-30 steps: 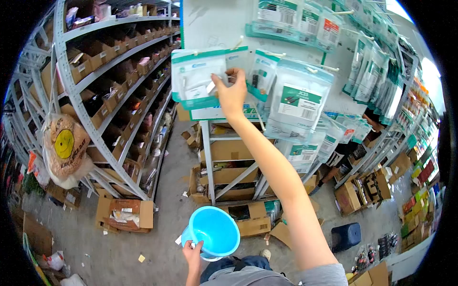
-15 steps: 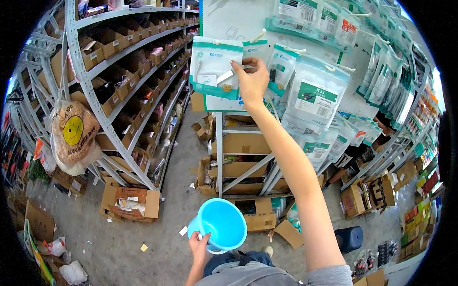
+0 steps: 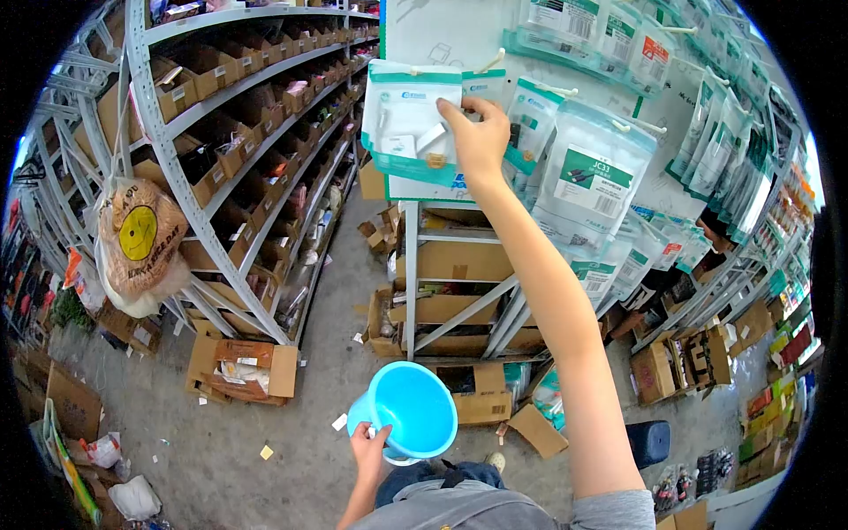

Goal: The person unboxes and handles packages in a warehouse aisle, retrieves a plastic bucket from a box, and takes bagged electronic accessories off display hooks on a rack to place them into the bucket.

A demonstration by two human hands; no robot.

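My left hand grips the near-left rim of a light blue plastic bucket, whose visible inside shows no contents. At the display board my right hand has its fingers closed at the right edge of a white and teal resealable packet. Small pale pieces and a tan one show through the packet's front. Its top lies by a white display hook; whether it still hangs there I cannot tell. Close to my right hand hang a smaller packet and a large one labelled JC33.
Shelving with cardboard bins lines the left. A bag with a yellow smiley hangs from its post. Open cartons stand on the floor. A dark blue stool is at right, and part of another person shows behind the packets.
The view has shifted slightly, so the board and packets sit a little further right. My right hand stays at the packet's edge, and my left hand keeps hold of the bucket.
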